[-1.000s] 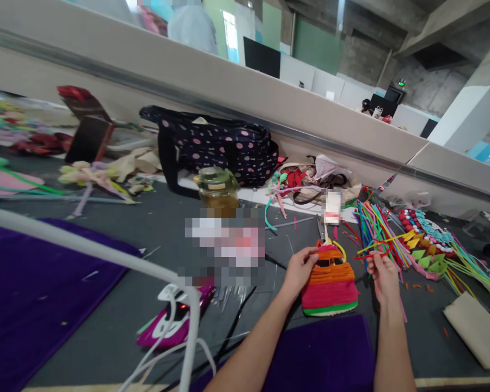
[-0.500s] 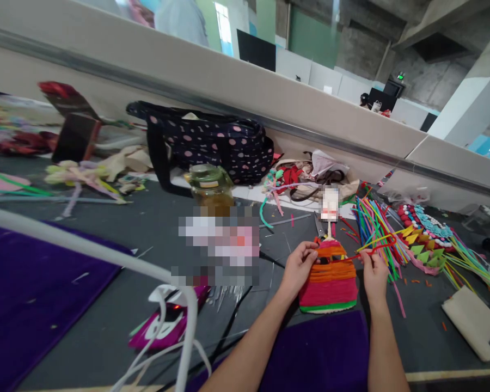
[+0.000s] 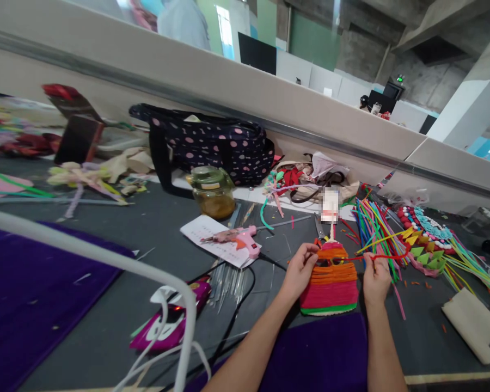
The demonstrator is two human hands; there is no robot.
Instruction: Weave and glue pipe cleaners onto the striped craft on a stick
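Note:
A red pipe cleaner point(image 3: 394, 256) runs level between my hands, across the upper part of a striped craft piece point(image 3: 329, 294). That piece has green, pink and orange bands, a gap in the orange part and a cord with a tag at its top. My left hand point(image 3: 302, 269) pinches the pipe cleaner at the piece's upper left edge. Just off the right edge, my right hand point(image 3: 377, 277) has its fingers closed round the same strand, whose free end sticks out to the right. The fingers partly hide it.
Pipe cleaners point(image 3: 375, 228) lie in a bunch behind my right hand, beside scissors point(image 3: 319, 226). To the left are a pink glue gun point(image 3: 245, 239) on paper, glue sticks point(image 3: 231, 286), a jar point(image 3: 212, 196) and a purple device point(image 3: 167, 324). A white tube point(image 3: 106, 245) crosses the left foreground.
The red pipe cleaner's free end now reaches farther right, straighter than before. My hands have barely moved, and the view has shifted slightly.

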